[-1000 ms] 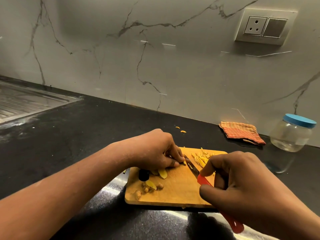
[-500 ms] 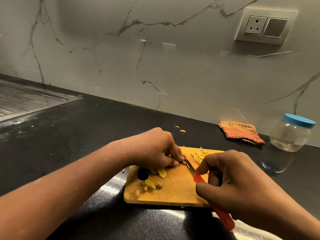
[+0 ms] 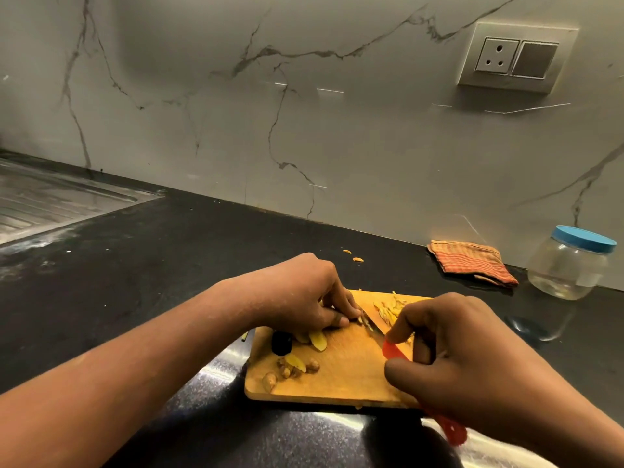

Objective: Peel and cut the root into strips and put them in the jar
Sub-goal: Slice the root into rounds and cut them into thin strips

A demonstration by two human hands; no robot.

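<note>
The root point(image 3: 360, 320) is pinned on the board point(image 3: 341, 380) by the curled left hand point(image 3: 304, 295) and the knife point(image 3: 374, 329) is gripped by the right hand point(image 3: 449, 352), so a fingertip could be cut if the blade slips nearer.

I saw both hands crowding the board point(image 3: 341, 383). The left hand point(image 3: 304, 295), pinching root point(image 3: 360, 320), covered its far left. The right hand point(image 3: 449, 349) covered its right edge, and the knife point(image 3: 374, 330) it gripped slanted across the narrow gap between them. Strips point(image 3: 388, 309) were heaped at the far right corner and peelings point(image 3: 293, 364) at the near left, so bare board showed only in the near middle. To the left, the counter point(image 3: 152, 265) ran open to the sink point(image 3: 50, 201). To the right, bare counter led to the jar point(image 3: 567, 271), with the cloth point(image 3: 472, 261) just left of it. The lid point(image 3: 584, 238) closed the jar's mouth.
</note>
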